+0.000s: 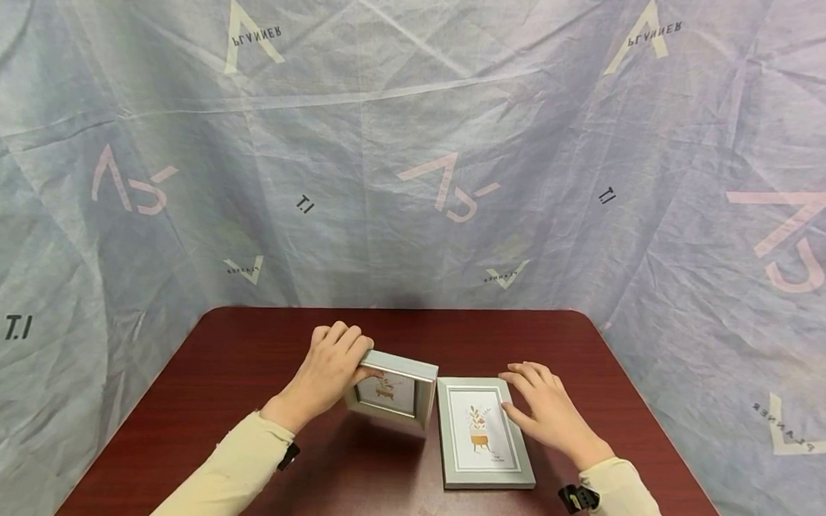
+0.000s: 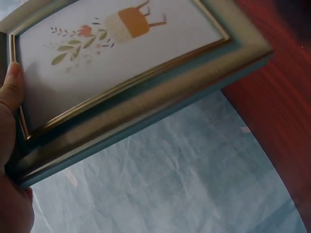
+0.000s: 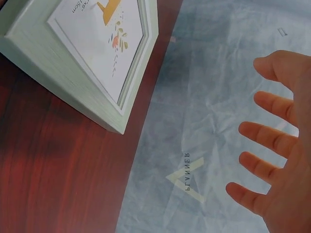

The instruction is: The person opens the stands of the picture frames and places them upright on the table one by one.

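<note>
My left hand grips the top edge of a gold-toned picture frame, its thumb over the front. That frame is tilted up off the table, and its print of a potted plant shows in the left wrist view. To its right a pale green picture frame lies face up on the table, with a similar plant print. Over that frame's right edge hovers my right hand, fingers spread and holding nothing; in the right wrist view the hand is apart from the frame.
Both frames are at a dark red wooden table with rounded far corners. Grey printed cloth hangs behind it and along both sides. Dark bands sit at both wrists.
</note>
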